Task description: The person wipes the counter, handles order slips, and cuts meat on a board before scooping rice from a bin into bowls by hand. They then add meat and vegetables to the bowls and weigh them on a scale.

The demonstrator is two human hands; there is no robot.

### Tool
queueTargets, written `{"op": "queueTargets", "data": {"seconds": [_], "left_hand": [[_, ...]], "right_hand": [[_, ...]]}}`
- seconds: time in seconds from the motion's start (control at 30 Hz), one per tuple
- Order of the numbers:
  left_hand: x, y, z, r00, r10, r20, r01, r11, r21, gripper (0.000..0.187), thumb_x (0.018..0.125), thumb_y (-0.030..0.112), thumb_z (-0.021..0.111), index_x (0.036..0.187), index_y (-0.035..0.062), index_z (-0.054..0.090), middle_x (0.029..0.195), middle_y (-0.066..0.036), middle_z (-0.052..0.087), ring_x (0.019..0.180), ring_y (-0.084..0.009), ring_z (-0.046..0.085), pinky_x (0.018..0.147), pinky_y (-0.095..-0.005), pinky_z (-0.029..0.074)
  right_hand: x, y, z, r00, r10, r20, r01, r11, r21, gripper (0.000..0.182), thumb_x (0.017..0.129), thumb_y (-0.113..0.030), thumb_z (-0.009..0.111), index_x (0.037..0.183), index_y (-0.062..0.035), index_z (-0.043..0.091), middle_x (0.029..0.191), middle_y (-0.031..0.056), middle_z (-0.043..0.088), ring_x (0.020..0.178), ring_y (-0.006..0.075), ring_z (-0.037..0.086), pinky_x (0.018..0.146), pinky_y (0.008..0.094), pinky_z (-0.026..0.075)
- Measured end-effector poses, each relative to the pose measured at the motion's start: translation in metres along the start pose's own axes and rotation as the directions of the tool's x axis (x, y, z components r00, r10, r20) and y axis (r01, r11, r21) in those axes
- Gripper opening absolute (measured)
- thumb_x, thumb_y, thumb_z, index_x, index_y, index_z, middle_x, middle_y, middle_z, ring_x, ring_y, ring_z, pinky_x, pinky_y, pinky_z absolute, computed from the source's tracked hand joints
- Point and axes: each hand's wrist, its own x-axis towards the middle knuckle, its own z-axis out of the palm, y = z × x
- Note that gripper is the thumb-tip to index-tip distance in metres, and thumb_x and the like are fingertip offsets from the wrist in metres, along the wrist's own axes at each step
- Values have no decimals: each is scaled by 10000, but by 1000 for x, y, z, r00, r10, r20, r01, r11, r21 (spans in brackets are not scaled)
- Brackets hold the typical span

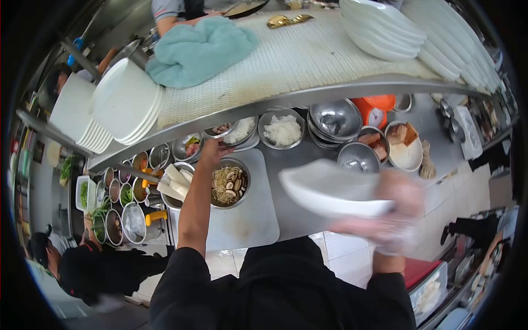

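My right hand (399, 206), blurred by motion and seemingly in a clear glove, grips a white bowl (330, 190) tilted over the counter's front edge. My left hand (213, 153) reaches under the shelf beside a small metal bowl of meat (220, 130); its fingers are mostly hidden, so its grip is unclear. Just below that hand, a metal bowl of noodles and sliced mushrooms (229, 183) stands on the white cutting board (242, 220). Bowls of white rice (282, 131) are behind the board.
A steel shelf edge (275, 100) crosses above the counter, with a teal cloth (201, 49) and stacked white dishes (385, 27) on it. Ingredient containers (133, 223) crowd the left. Metal bowls (335, 118) and an orange scale (375, 113) stand right. Other people work left, right and beyond the shelf.
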Motion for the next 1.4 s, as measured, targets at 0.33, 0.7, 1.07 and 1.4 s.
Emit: {"op": "queueTargets", "data": {"seconds": [0.33,0.7,1.07,1.4], "left_hand": [[26,-3,-8,995,-85,46,83,996,44,202,856,36,394,1028,-67,399,1153,-256,476,943,-407,580,720,-425,580],[58,-8,-30,999,-6,46,4,999,53,77,734,-95,412,779,-41,443,989,-203,537,968,-493,544,819,-491,547],[-24,41,-76,998,59,2,-59,996,67,236,754,-50,425,978,-61,500,1050,-198,570,936,-384,589,721,-468,536],[-105,63,-141,987,125,-100,-116,989,91,287,811,-27,395,1073,-85,498,1084,-209,583,977,-377,596,780,-485,567]], "right_hand": [[-201,-9,112,701,187,688,-140,982,-124,350,780,-466,604,671,-133,597,675,14,580,599,187,600,524,322,495],[-238,-30,105,491,266,829,-261,953,-152,392,810,-481,556,868,-105,647,822,45,631,832,228,613,741,384,496],[-264,9,103,44,920,390,-863,231,-449,275,822,-190,542,1017,-1,589,915,274,619,888,428,592,783,477,453],[-194,17,210,752,407,519,-252,904,-345,301,746,-235,499,980,-69,591,898,132,557,859,282,523,759,394,425]]}}
